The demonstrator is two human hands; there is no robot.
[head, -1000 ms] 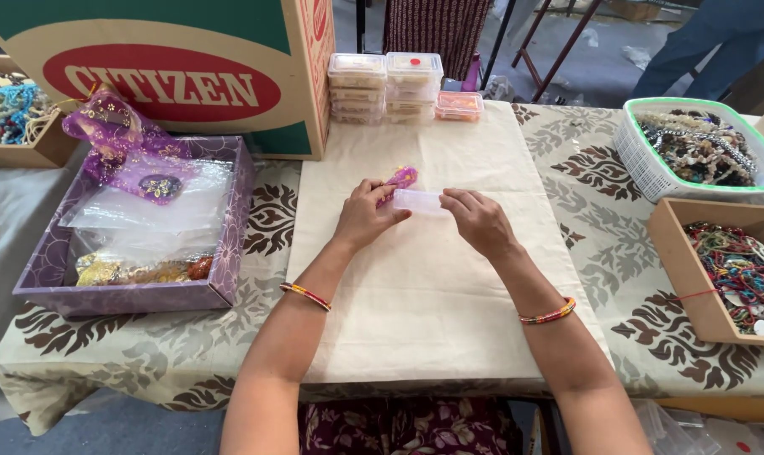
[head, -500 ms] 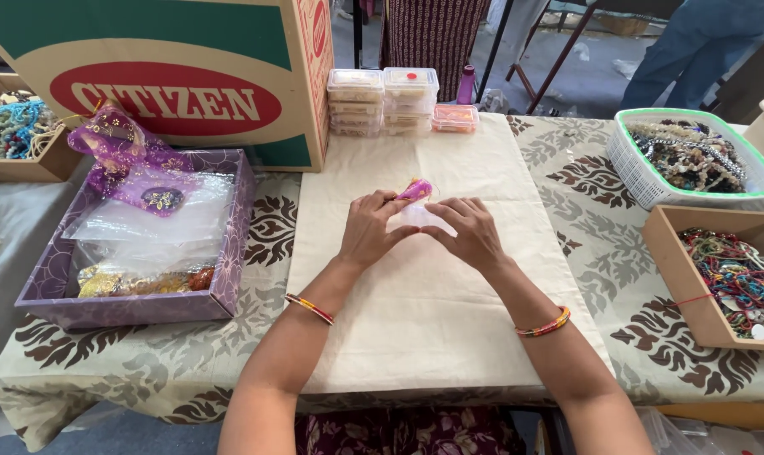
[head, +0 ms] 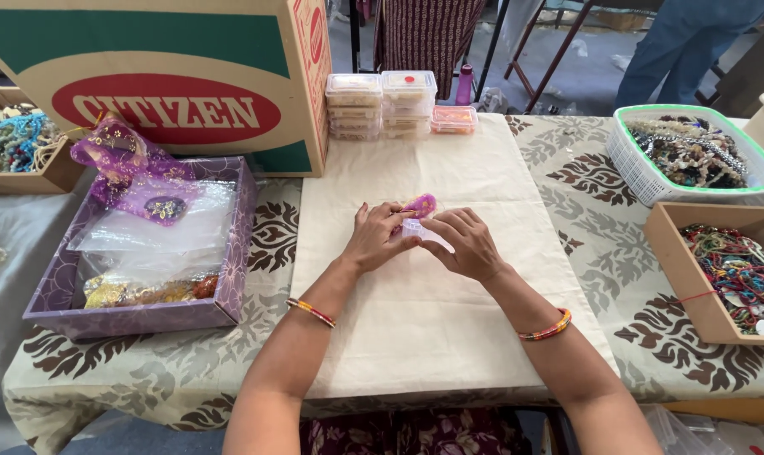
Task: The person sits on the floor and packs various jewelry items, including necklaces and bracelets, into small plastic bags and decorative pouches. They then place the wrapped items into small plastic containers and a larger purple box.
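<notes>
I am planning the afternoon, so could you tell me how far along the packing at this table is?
Done, it seems: stacked lidded containers stand at the back of the cloth. In hand: the left hand and right hand hold a pink ornament over a small clear packet. Left: beads fill the white basket and wooden box.

Craft packing workshop, bead trays (head: 694,156), stacked boxes (head: 382,105), carton (head: 154,76)

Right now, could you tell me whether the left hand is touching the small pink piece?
Touching. The head view shows the left hand with its fingertips pinched on the small pink piece, no gap visible between them.
</notes>
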